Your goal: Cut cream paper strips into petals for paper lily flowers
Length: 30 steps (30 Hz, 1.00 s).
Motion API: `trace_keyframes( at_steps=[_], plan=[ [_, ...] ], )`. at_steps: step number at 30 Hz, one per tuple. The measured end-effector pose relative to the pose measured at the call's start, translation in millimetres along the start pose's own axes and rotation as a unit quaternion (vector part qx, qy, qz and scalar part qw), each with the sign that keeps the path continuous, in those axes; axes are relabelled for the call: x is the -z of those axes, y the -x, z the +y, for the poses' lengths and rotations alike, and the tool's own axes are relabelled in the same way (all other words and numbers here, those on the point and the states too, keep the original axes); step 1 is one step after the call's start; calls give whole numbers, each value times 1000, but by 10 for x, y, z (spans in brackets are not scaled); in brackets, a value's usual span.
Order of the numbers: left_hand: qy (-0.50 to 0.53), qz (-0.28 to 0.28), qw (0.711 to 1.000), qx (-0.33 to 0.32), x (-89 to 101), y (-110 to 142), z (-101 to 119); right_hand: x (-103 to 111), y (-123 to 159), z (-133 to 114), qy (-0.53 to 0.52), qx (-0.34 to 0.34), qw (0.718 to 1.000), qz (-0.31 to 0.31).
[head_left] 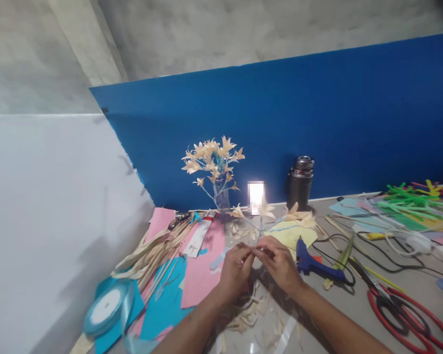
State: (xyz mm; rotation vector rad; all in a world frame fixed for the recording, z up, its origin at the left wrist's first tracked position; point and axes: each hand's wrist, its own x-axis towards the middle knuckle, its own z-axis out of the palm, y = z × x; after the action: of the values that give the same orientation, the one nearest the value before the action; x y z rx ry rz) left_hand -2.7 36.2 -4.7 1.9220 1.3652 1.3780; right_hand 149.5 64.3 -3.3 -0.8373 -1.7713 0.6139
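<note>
My left hand (235,269) and my right hand (279,263) meet at their fingertips over the table, both pinching the lower end of a thin light-blue stem (260,227). The stem rises away from me and branches into pale cream paper flowers (268,212). What exactly sits between my fingertips is too small to make out. A blue glue gun (310,261) lies just right of my right hand. Cream husk scraps (249,314) are scattered under my wrists.
A vase of finished cream flowers (214,164) and a dark metal flask (300,183) stand by the blue back board. Pink and blue paper sheets (199,273), dried husk strips (153,250) and a ribbon spool (105,307) lie left. Red-handled scissors (398,305), cables and green pipe cleaners (409,199) lie right.
</note>
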Motion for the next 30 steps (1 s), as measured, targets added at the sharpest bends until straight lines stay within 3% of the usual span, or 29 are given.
trace_keyframes(
  at_steps=[5, 7, 11, 15, 22, 30],
  plan=[
    [45, -57, 989, 132, 208, -197, -10, 8, -14, 11, -9, -67, 998, 13],
    [39, -21, 983, 179, 382, -363, -105, 25, -21, -25, -9, -103, 995, 4],
    [6, 108, 965, 238, 681, -747, -348, 27, -29, -90, -41, -128, 991, 9],
    [-7, 137, 954, 266, 761, -1067, -490, -5, -29, -88, -56, -126, 990, 7],
    [29, 112, 958, 262, 671, -1255, -596, -3, -63, -34, -45, -126, 991, 0],
    [88, 124, 975, 165, 542, -990, -411, 20, -67, -46, -40, -118, 992, -26]
  ],
)
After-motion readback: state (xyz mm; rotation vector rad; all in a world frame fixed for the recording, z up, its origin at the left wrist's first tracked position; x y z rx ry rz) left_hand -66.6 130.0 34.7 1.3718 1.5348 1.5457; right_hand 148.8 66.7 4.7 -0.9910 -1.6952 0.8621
